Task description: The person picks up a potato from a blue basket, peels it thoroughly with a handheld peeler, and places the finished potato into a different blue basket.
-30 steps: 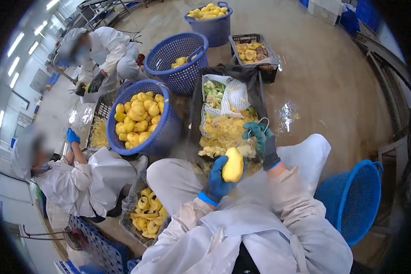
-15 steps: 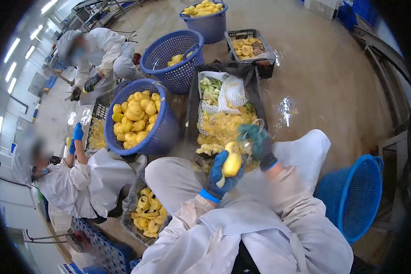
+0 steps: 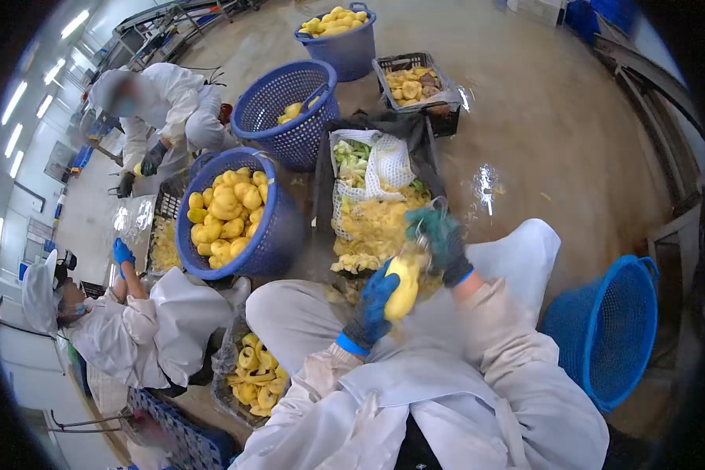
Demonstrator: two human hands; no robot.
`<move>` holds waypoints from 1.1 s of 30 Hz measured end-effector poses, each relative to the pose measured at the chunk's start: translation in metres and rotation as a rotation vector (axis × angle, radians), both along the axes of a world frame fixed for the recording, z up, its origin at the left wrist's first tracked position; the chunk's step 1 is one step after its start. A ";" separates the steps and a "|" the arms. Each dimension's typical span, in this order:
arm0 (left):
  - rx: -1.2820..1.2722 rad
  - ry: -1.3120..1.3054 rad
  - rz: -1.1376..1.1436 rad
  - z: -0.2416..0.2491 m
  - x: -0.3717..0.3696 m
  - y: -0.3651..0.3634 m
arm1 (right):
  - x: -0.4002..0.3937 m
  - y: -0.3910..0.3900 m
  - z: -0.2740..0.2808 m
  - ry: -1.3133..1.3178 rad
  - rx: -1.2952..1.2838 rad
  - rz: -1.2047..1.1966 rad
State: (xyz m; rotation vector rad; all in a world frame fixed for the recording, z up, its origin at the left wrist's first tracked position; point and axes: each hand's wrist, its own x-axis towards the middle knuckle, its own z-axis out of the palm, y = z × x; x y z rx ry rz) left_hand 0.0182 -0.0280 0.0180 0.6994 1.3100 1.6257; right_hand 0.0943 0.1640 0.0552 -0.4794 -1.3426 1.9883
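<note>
In a blue glove, my left hand point(image 3: 370, 311) is wrapped round a smooth yellow fruit point(image 3: 402, 290), mango-like and elongated. My right hand point(image 3: 437, 239), in a green glove, is closed on a metal peeler point(image 3: 423, 244) at the fruit's upper end; blur hides its exact shape. Both hands are above my lap, in front of a crate point(image 3: 435, 168) lined with dark material. Pale yellow peelings point(image 3: 372, 223), some green scraps and a white foam net point(image 3: 389, 164) lie in that crate.
Left of the crate stands a blue-purple basket point(image 3: 278, 227) heaped with yellow fruit. Another basket point(image 3: 282, 129) is behind it. A lined tray of cut yellow pieces point(image 3: 256, 374) sits by my left leg, a blue basket point(image 3: 603, 329) at my right. Two co-workers point(image 3: 125, 337) point(image 3: 164, 94) sit at left.
The fruit has turned in my left hand, and the peel strip that hung from it no longer shows. My right hand stays close to the fruit. The whole view has shifted slightly.
</note>
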 end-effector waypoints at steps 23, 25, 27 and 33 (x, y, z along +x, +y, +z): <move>0.206 -0.854 0.073 0.066 0.006 0.013 | 0.005 -0.044 0.030 -0.078 0.109 0.136; 0.175 -1.083 0.023 0.070 0.003 0.014 | -0.010 -0.008 -0.022 0.007 -0.029 -0.047; 0.133 -1.258 0.060 0.082 0.003 0.013 | 0.001 0.016 -0.037 0.059 -0.162 -0.121; 0.252 -0.808 0.114 0.073 0.019 0.014 | 0.001 -0.025 -0.010 -0.066 0.378 -0.078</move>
